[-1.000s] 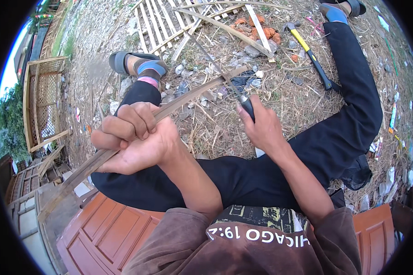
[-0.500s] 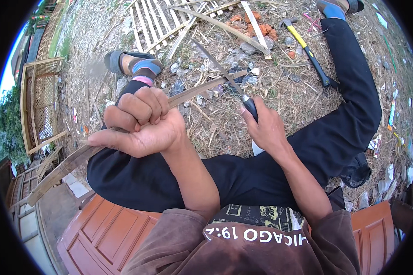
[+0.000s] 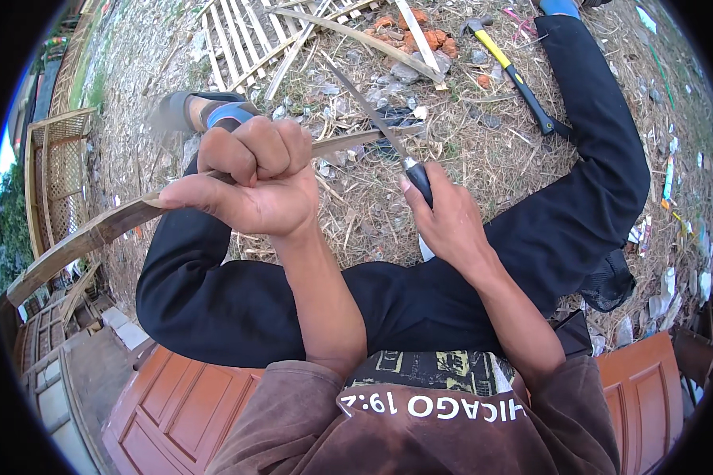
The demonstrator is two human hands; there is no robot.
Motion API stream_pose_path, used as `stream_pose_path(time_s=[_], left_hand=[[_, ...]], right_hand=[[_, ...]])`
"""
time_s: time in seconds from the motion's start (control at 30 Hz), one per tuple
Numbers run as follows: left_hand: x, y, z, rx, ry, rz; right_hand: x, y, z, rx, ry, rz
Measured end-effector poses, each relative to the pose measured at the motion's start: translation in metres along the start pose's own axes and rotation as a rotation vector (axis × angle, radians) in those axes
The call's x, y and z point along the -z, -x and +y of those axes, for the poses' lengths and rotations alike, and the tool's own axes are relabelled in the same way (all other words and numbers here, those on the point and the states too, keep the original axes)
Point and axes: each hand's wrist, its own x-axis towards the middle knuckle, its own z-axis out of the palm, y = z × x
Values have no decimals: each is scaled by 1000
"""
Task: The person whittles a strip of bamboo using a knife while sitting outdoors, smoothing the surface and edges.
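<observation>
My left hand (image 3: 257, 182) is closed in a fist round a long, flat wooden strip (image 3: 95, 231), its thumb lying along the strip. One end of the strip reaches far out to the left; the thinner end points right, over the ground between my legs. My right hand (image 3: 448, 218) is wrapped round the black handle of a knife (image 3: 374, 115). The long, narrow blade points up and to the left and crosses the strip near its right end. Whether the edge bites into the wood, I cannot tell.
A yellow and black hammer (image 3: 509, 71) lies near my right leg. Slatted wooden frames (image 3: 245, 39) and orange brick lumps (image 3: 432, 39) lie ahead on stony, straw-littered ground. A lattice panel (image 3: 59, 178) stands at the left. Reddish-brown panelled boards (image 3: 182, 404) are beside and behind me.
My left hand has moved up a little, and the strip's left end has swung up and outward. The knife still crosses the strip near its right end. The whole view has shifted slightly.
</observation>
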Motion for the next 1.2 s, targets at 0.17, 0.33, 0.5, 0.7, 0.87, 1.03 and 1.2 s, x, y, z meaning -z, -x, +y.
stream_pose_path(time_s=[0.17,0.33,0.5,0.7,0.87,1.03,1.2], left_hand=[[2,0,4,-24,-58,21],[-5,-2,-9,-48,-82,117],[-1,2,-4,-61,-109,186],[-3,3,-4,-45,-144,239],[-4,-2,-5,-53,-150,200],[-7,-2,-5,-39,-158,228],[-6,-2,-1,-50,-235,263]], right_hand=[[9,8,-40,330,-169,-47],[-12,-19,27,8,-10,34],[-12,2,-26,272,-105,35],[-16,-16,12,-41,-27,22],[-9,-3,-10,75,-172,28],[-7,2,-27,164,-120,46],[-1,9,-45,381,-373,115]])
